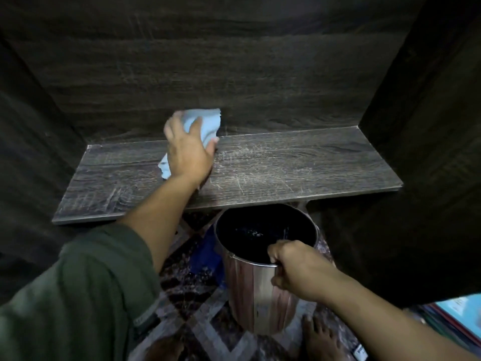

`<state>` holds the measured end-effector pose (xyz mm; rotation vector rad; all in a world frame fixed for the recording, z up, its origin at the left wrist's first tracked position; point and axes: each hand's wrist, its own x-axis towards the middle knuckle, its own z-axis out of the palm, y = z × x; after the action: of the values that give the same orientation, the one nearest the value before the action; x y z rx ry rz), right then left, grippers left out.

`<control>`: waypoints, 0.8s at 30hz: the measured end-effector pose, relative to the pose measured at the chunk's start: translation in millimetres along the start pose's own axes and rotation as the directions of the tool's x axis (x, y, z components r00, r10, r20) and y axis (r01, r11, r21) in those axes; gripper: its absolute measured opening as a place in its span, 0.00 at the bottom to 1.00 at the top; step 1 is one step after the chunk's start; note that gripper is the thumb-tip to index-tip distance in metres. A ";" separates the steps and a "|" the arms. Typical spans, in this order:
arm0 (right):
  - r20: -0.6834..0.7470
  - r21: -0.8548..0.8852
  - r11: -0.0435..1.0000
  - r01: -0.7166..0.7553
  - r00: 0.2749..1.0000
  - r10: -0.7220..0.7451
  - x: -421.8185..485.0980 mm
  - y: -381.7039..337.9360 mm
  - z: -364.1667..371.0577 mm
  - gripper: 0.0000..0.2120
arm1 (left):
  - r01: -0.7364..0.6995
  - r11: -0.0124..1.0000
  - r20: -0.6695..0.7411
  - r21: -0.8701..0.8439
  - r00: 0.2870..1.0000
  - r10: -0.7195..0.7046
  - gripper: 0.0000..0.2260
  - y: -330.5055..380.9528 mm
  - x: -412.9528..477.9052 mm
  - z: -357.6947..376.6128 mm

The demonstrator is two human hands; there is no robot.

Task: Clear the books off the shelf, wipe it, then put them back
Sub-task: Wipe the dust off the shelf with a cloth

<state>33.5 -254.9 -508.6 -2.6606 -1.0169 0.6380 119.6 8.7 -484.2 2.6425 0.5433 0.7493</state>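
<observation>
While right hand [291, 267] grips bin [257, 290], left hand [188, 149] presses cloth [205, 123] on shelf [286, 165].

Pale blue cloth [205, 123], dark grey wood-grain shelf [286, 165], shiny silver bin [255, 295], green sleeve [86, 282].
</observation>
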 end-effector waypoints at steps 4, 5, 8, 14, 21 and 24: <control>-0.021 0.009 1.000 0.007 1.000 -0.007 0.9 2.8 0.7 0.08 | -0.097 0.964 0.261 0.249 0.965 0.030 0.29 -10.6 6.1 20.0; -0.019 0.010 1.000 0.009 1.000 -0.008 1.2 3.5 1.6 0.08 | -0.098 0.958 0.276 0.269 0.961 0.021 0.29 -11.4 6.1 22.1; -0.012 0.018 1.000 0.007 1.000 -0.007 1.1 6.5 5.0 0.08 | -0.102 0.933 0.308 0.345 0.951 -0.010 0.30 -6.6 12.1 22.0; -0.006 0.030 0.999 0.020 1.000 -0.020 -1.8 9.7 6.2 0.14 | -0.185 0.976 0.433 0.112 0.894 0.119 0.21 1.9 -0.2 6.9; -0.007 0.072 0.997 -0.011 1.000 0.011 -3.9 12.1 2.7 0.14 | -0.249 0.968 0.094 -0.033 0.963 0.251 0.18 9.9 -3.4 3.7; -0.011 0.065 0.998 -0.009 1.000 0.009 -3.5 11.9 -0.2 0.14 | -0.249 0.965 0.191 0.087 0.954 0.229 0.21 21.5 18.6 17.8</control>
<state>38.1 -266.1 -511.5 -2.6114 -0.9654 0.6459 149.9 -5.5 -481.7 2.8765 0.2226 0.5506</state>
